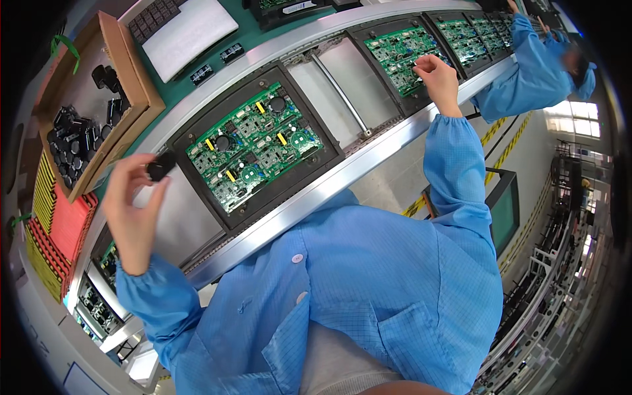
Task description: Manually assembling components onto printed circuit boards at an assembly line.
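Observation:
My left hand (pixel 131 204) is raised over the conveyor's left part, fingers closed on a small black cylindrical component (pixel 160 166). A green circuit board (pixel 253 145) in a black carrier tray (pixel 329 153) lies just right of that hand. My right hand (pixel 438 79) is stretched far to the right, fingertips pinched and touching a second green circuit board (pixel 400 54) in its own black tray; whether it holds a part I cannot tell. Both arms wear blue sleeves.
A cardboard box (pixel 135 72) with several black components stands at the left. Red and yellow trays (pixel 56 224) lie below it. More boards (pixel 471 36) ride the metal-railed conveyor (pixel 355 164) toward another person in blue (pixel 540 66) at the upper right.

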A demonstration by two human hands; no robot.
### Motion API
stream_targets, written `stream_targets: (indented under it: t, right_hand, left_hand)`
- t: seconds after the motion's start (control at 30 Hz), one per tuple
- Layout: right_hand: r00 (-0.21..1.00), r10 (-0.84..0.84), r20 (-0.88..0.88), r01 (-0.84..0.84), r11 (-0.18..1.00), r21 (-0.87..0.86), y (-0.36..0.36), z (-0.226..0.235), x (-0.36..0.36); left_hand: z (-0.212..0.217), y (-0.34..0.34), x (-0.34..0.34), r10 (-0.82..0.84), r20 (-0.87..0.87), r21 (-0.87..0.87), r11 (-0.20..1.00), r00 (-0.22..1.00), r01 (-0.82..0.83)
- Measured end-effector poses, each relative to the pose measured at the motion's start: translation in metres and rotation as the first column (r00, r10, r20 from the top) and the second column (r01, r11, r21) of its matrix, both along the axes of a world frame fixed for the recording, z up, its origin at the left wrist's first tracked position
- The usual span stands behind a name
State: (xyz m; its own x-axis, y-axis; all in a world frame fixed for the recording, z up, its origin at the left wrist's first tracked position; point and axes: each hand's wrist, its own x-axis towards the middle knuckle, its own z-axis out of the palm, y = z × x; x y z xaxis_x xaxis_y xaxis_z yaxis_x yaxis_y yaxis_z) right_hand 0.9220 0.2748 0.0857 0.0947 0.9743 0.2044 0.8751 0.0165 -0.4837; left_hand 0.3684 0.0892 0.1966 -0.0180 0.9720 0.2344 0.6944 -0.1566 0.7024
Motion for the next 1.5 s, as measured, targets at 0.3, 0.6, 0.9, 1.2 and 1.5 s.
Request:
stream_targets:
  t: [0.3,0.6,0.9,1.2,1.5]
  right_hand:
    - [0.997,0.075,0.029,-0.076,0.996,0.049,0.010,-0.017,0.014]
    - [0.999,-0.020,-0.029,0.019,0.999,-0.028,0.028,-0.034,0.035]
    - [0.959,-0.113,0.259,0.125,0.992,-0.030,0.014,-0.018,0.003]
    - [0.986,0.127,0.112,-0.132,0.990,0.045,0.040,0.025,0.001]
    - [0.734,0.677,-0.051,-0.612,0.692,0.384,0.137,0.090,-0.213]
  left_hand:
    - [-0.031,-0.021,0.058,-0.126,0.049,-0.159,0.978,0.991,0.133]
    - [-0.057,-0.028,0.071,-0.199,0.056,-0.221,0.953,0.978,0.207]
    - [-0.076,-0.025,0.079,-0.121,-0.092,-0.170,0.980,0.988,0.104]
    - [-0.076,-0.032,0.100,-0.043,-0.216,-0.086,0.996,0.976,0.025]
    - [-0.017,-0.005,0.050,-0.050,-0.313,0.073,0.994,0.948,0.076]
